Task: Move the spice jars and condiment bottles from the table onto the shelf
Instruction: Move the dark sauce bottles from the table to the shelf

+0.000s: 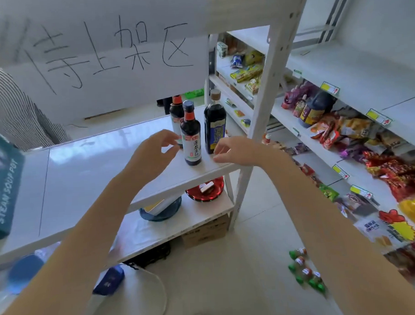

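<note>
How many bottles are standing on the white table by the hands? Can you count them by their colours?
Orange-neck bottles: 2, the front one and the back one
Blue-label bottle with a tan cap: 1
Total: 3

Bright daylight, perhaps slight edge blur
</note>
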